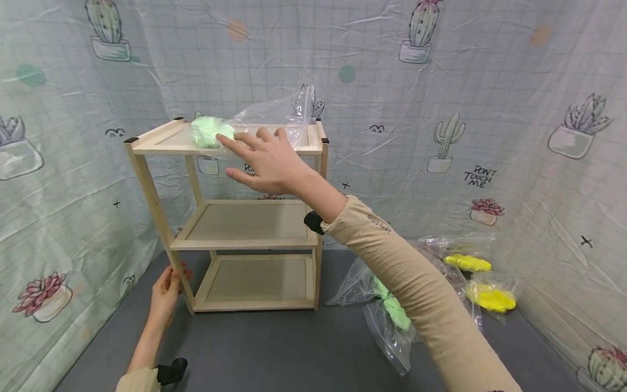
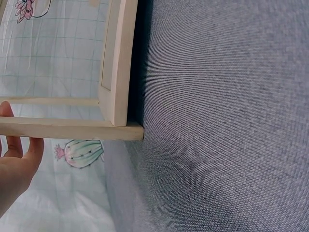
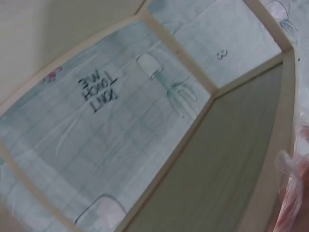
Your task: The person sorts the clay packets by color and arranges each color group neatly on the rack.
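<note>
A three-tier wooden shelf (image 1: 243,244) stands on the dark grey surface. Near its foot, my left hand (image 1: 165,291) grips the front left post (image 2: 58,128), with fingers showing on both sides of it. On the top tier lies a clear zip bag (image 1: 274,114) with a light green soft lump (image 1: 209,131) in its left end. My right hand (image 1: 269,160) reaches over the front edge of that tier, fingers spread and fairly straight, fingertips right at the lump. In the right wrist view, crinkled plastic (image 3: 289,188) shows beside the shelf's edge; most of that hand is hidden.
To the right on the grey surface (image 1: 274,348) lie more clear bags, one with a light green lump (image 1: 392,305) and others with yellow lumps (image 1: 491,298). My right sleeve partly covers them. A cactus-printed curtain (image 1: 372,81) surrounds the space.
</note>
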### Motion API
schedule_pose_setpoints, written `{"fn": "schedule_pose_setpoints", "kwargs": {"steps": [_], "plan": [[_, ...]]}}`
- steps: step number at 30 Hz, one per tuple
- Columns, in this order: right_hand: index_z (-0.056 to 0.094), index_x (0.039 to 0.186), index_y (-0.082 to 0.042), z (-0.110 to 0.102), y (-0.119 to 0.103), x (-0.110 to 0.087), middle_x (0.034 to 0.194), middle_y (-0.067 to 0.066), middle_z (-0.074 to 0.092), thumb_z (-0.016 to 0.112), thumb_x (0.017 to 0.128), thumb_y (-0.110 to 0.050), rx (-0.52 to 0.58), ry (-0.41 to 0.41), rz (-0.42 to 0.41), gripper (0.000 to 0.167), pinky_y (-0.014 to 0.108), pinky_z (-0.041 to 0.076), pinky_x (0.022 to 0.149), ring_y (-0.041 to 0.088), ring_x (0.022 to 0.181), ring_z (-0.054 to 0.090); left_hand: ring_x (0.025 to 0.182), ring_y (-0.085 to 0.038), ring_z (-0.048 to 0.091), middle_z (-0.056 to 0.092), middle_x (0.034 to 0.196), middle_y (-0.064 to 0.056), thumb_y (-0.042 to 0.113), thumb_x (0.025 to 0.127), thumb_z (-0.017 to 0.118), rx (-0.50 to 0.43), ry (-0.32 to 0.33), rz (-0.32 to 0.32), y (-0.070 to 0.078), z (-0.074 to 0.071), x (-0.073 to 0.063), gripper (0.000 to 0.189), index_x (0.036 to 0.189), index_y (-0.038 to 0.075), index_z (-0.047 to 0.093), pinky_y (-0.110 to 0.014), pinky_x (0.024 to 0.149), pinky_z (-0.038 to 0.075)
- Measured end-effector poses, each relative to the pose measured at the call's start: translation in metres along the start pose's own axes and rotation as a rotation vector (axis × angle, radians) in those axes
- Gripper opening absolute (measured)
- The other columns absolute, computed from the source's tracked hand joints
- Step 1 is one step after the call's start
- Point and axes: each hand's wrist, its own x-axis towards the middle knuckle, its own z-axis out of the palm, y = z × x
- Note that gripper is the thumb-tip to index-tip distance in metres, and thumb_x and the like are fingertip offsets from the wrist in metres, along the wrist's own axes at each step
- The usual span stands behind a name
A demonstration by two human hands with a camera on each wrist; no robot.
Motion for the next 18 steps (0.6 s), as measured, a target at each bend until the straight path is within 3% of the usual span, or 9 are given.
{"fn": "schedule_pose_setpoints", "kwargs": {"steps": [5,9,18], "plan": [[0.003,0.142,-0.036,0.002,-0.017,0.016,0.148,-0.003,0.01,0.017,0.089,-0.062,-0.013,0.016,0.014,0.061,0.044,0.023,0.098,0.016,0.131,0.025,0.079,0.008,0.059,0.062,0.082,0.022,0.02,0.094,0.036,-0.051,-0.014,0.01,0.0,0.0,-0.001,0.038,0.115,-0.011,0.044,-0.01,0.067,0.044],[0.005,0.143,-0.034,0.0,-0.028,0.03,0.146,-0.01,0.014,0.015,0.09,-0.06,-0.028,0.004,0.021,0.059,0.042,0.025,0.096,0.013,0.129,0.026,0.079,0.007,0.06,0.062,0.082,0.02,0.019,0.094,0.036,-0.082,-0.029,0.03,0.0,0.0,-0.001,0.038,0.115,-0.012,0.043,-0.01,0.068,0.044],[-0.003,0.142,-0.034,-0.007,-0.049,0.044,0.15,-0.013,0.01,0.01,0.09,-0.061,-0.037,-0.089,0.054,0.06,0.051,0.01,0.107,0.018,0.14,0.008,0.078,0.004,0.059,0.063,0.082,0.014,0.015,0.095,0.035,-0.105,-0.018,0.055,0.001,0.001,-0.002,0.032,0.111,-0.01,0.047,-0.011,0.067,0.044]]}}
